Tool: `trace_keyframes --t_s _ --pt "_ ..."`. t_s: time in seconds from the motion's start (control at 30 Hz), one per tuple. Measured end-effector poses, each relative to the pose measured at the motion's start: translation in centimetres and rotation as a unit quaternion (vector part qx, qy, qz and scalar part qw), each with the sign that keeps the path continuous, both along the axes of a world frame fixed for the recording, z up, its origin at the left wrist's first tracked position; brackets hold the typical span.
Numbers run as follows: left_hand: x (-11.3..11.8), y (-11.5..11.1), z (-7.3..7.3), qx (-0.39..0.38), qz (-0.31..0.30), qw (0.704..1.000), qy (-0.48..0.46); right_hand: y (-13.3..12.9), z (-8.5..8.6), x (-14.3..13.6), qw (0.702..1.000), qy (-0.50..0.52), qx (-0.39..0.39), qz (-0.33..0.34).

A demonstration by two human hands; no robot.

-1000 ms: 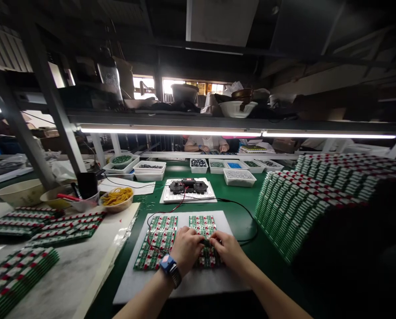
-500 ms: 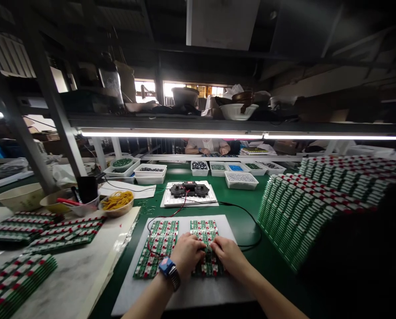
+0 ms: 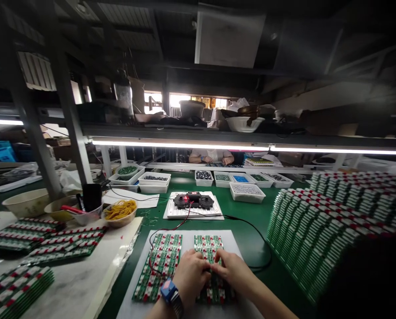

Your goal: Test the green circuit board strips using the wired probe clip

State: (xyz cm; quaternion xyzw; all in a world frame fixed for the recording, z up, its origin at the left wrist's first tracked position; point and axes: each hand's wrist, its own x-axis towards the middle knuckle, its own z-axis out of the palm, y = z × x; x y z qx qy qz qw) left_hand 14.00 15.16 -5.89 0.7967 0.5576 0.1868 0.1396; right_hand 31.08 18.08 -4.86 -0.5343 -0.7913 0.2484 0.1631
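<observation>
My left hand (image 3: 194, 271), with a blue wrist strap (image 3: 168, 290) at the wrist, rests over the right-hand green circuit board panel (image 3: 208, 243). Its fingers are closed and curled; anything in them is hidden. Close beside it, my right hand (image 3: 231, 268) is pinched over the same panel, fingertips almost meeting the left's. What it grips is too small to make out. A second circuit board panel (image 3: 165, 257) with white and red parts lies to the left on a white mat (image 3: 188, 237). A red and black wire crosses that panel's left edge.
Behind the mat, a black device (image 3: 193, 200) with a red glow sits on a white tray. Tall stacks of boards (image 3: 304, 230) stand right, more boards (image 3: 68, 241) left. A bowl of yellow rubber bands (image 3: 121, 210) and parts bins (image 3: 247, 192) are around. Another person (image 3: 211, 156) works opposite.
The view has tilted up slightly, so the scene sits lower. A red light now shows on the black device. Both hands stay over the right panel, with the right hand's fingers more bent.
</observation>
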Motion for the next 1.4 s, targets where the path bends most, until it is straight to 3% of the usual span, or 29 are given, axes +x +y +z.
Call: trace_keyframes --t_s 0.4,0.93,1.4 --pt "0.1 -0.5 0.5 -0.02 0.008 1.0 -0.004 -0.1 -1.7 0.9 0.996 0.083 0.01 0.036" --pt "0.1 -0.7 0.8 -0.042 0.015 0.999 -0.02 -0.3 -0.9 1.0 0.996 0.067 0.018 0.048" --pt "0.0 -0.6 0.1 -0.031 0.015 0.999 -0.037 -0.3 -0.6 1.3 0.995 0.081 0.014 0.06"
